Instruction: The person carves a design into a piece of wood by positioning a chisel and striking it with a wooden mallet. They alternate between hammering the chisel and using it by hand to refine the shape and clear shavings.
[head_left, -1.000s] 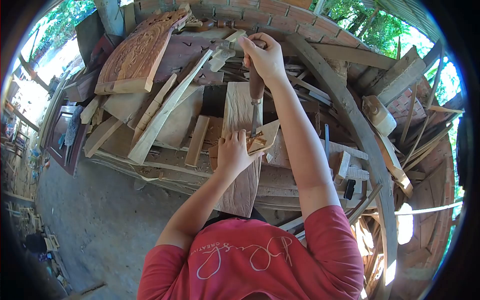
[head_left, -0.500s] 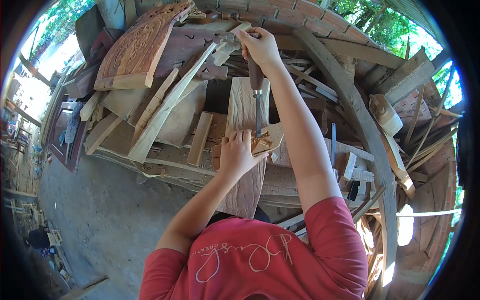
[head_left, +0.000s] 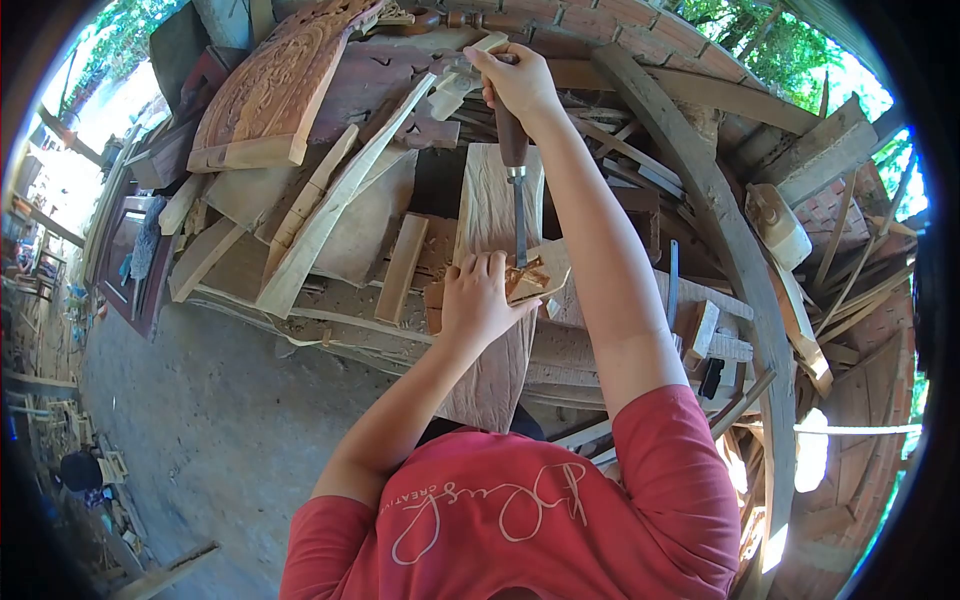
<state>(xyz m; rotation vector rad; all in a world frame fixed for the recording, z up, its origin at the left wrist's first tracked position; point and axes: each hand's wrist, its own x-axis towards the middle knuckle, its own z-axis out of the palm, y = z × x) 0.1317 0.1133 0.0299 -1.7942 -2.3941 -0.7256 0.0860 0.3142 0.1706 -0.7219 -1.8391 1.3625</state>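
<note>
My right hand point(head_left: 517, 82) is closed around the dark wooden handle of a chisel point(head_left: 519, 215), held upright with its blade pointing down. The blade's tip meets a small pale piece of wood point(head_left: 545, 270) with carved hollows and shavings on it. My left hand point(head_left: 476, 298) presses over the left part of that piece, fingers bent on it and thumb along its near edge; its left part is hidden by the hand. Under the piece lies a long wooden board point(head_left: 492, 375), running from my waist to the back of the bench.
Left of the board lie a small wooden block point(head_left: 402, 270) and long offcuts point(head_left: 345, 195). A carved wooden panel point(head_left: 275, 90) leans at the back left. To the right are a thin metal blade point(head_left: 673, 280), a curved beam point(head_left: 700, 180) and a plastic bottle point(head_left: 778, 225).
The view has shifted slightly. The chisel remains upright on the wood piece, its tip still at the carved area, and my left hand stays in place.
</note>
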